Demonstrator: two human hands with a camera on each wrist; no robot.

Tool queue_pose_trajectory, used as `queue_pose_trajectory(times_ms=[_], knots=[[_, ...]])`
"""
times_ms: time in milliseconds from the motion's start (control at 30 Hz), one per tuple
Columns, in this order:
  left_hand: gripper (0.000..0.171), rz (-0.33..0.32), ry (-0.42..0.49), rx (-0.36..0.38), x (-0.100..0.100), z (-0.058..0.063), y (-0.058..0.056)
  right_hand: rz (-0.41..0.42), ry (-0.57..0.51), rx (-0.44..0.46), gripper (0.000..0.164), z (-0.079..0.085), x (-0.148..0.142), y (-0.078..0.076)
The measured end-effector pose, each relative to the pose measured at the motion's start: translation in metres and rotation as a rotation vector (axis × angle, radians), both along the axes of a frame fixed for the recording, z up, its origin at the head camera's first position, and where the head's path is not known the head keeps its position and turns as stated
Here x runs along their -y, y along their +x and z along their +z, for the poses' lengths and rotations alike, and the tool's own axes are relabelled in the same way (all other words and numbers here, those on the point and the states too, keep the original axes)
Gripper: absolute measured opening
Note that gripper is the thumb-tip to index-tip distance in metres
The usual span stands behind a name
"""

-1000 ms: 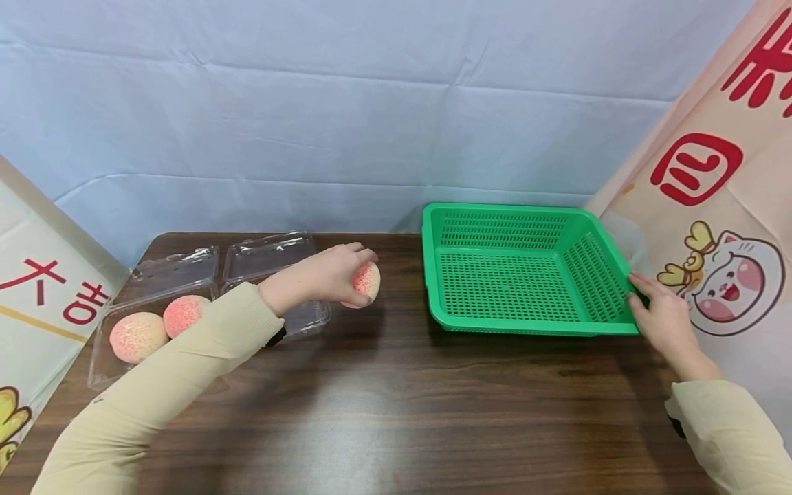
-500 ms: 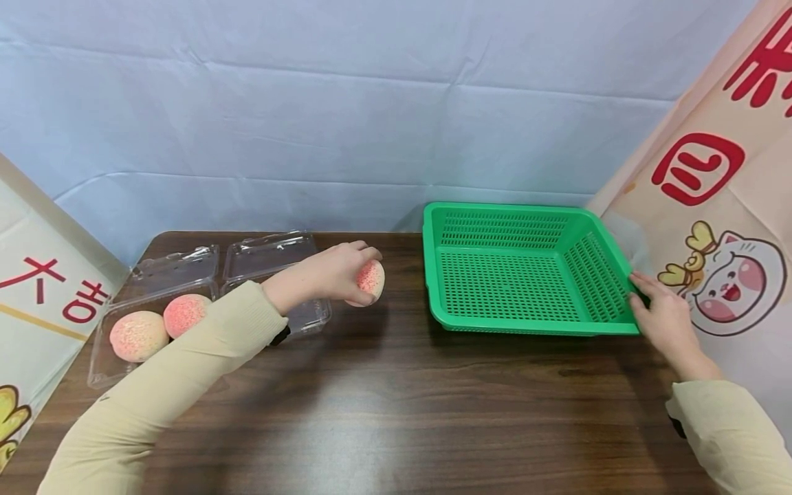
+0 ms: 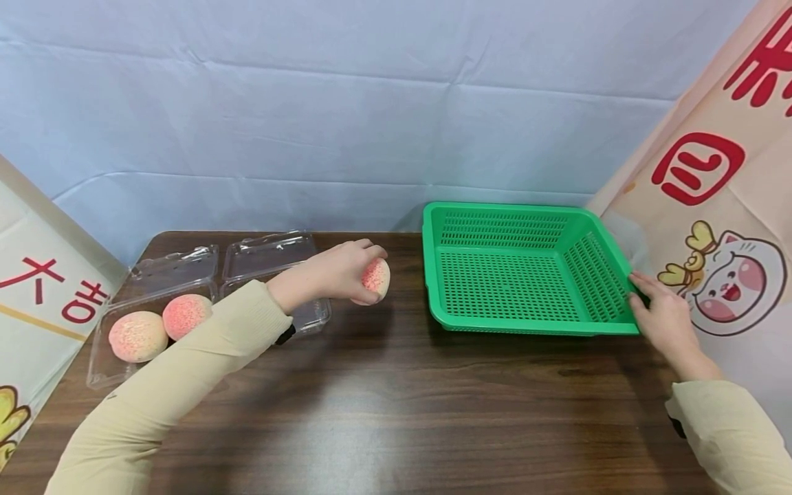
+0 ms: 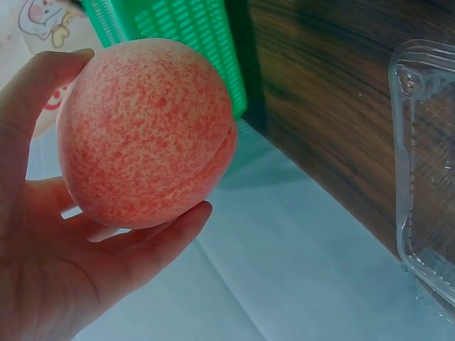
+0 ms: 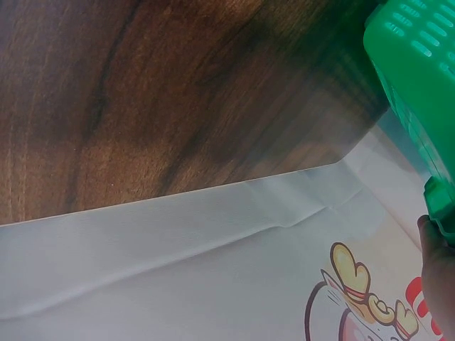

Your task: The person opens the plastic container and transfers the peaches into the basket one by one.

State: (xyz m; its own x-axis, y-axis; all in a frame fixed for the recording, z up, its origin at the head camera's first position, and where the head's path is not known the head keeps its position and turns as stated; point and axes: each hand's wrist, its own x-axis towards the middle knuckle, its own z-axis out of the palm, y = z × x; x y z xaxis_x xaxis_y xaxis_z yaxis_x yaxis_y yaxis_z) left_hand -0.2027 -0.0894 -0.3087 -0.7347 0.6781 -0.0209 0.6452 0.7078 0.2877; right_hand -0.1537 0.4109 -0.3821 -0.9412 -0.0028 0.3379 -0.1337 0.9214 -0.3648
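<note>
My left hand (image 3: 340,271) holds a pink and cream peach (image 3: 375,280) above the table, between the clear boxes and the basket. Seen from the left wrist, thumb and fingers curl round the peach (image 4: 146,135). Two more peaches, one paler (image 3: 137,337) and one pinker (image 3: 185,316), sit in the left clear plastic box (image 3: 102,364); my left sleeve covers part of that box. On the right, my right hand (image 3: 668,323) grips the right rim of a green plastic basket (image 3: 513,326). Only a little of that hand (image 5: 437,277) shows in the right wrist view.
A second clear box (image 3: 318,316) with its lid raised stands beside the first, partly behind my left arm. The brown wooden table (image 3: 421,412) ends at a pale cloth backdrop (image 3: 346,124). Printed banners (image 3: 711,206) flank both sides.
The left hand has drifted slightly right with the peach, toward the basket. My right hand and the basket have stayed in place.
</note>
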Motion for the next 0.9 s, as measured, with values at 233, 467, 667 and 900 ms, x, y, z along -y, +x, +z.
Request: queue_pose_trajectory(times_ms=[233, 467, 667, 900], knots=[[0.059, -0.005, 0.022, -0.015, -0.003, 0.001, 0.0, -0.003, -0.003, 0.008, 0.038, 0.0, 0.0, 0.0], [0.059, -0.001, 0.039, -0.019, -0.006, 0.001, 0.0, -0.008, -0.004, 0.013, 0.038, 0.001, 0.001, 0.0], [0.058, -0.008, 0.046, -0.033, -0.009, 0.002, 0.002, 0.0, 0.0, 0.006, 0.038, 0.0, 0.0, 0.0], [0.058, 0.004, 0.059, -0.061, -0.012, 0.001, 0.002, 0.003, -0.001, -0.003, 0.038, 0.0, 0.0, 0.0]])
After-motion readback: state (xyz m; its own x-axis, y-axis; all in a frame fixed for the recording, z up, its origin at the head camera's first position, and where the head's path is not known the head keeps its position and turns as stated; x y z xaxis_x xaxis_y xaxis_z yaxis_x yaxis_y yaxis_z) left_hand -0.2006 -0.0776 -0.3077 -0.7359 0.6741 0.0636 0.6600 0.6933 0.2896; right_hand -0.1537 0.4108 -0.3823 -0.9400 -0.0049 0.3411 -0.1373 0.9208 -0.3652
